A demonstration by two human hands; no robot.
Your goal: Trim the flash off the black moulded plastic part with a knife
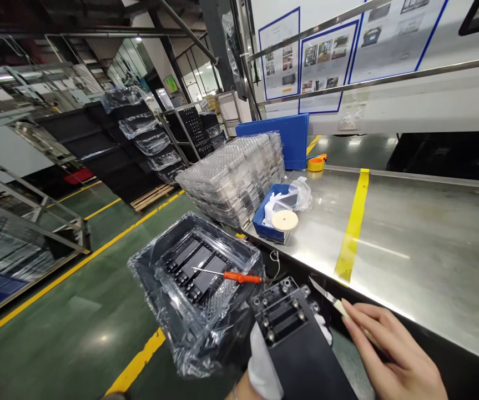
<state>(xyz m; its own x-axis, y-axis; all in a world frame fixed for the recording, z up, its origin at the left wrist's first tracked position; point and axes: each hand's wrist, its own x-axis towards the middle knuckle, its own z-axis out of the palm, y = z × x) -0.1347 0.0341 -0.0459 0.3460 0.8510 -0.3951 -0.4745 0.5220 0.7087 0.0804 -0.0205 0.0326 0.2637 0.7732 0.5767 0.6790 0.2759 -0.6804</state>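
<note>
My left hand point(262, 361), in a white glove, grips a flat black plastic part point(293, 333) from below; the part has several round bosses at its far end. My right hand point(389, 347) is bare and pinches a small knife point(326, 294) with a pale handle, its thin blade pointing at the part's upper right corner. To the left stands a black bin lined with clear plastic point(189, 278), holding similar black parts. An orange-handled screwdriver point(228, 275) lies across the bin.
A steel table point(422, 244) with a yellow stripe point(353, 222) runs to the right. On it sit a stack of clear plastic trays point(235, 178), a small blue box point(270, 219) with a white disc, a blue board and a yellow tape roll point(316, 162). Racks line the green floor at the left.
</note>
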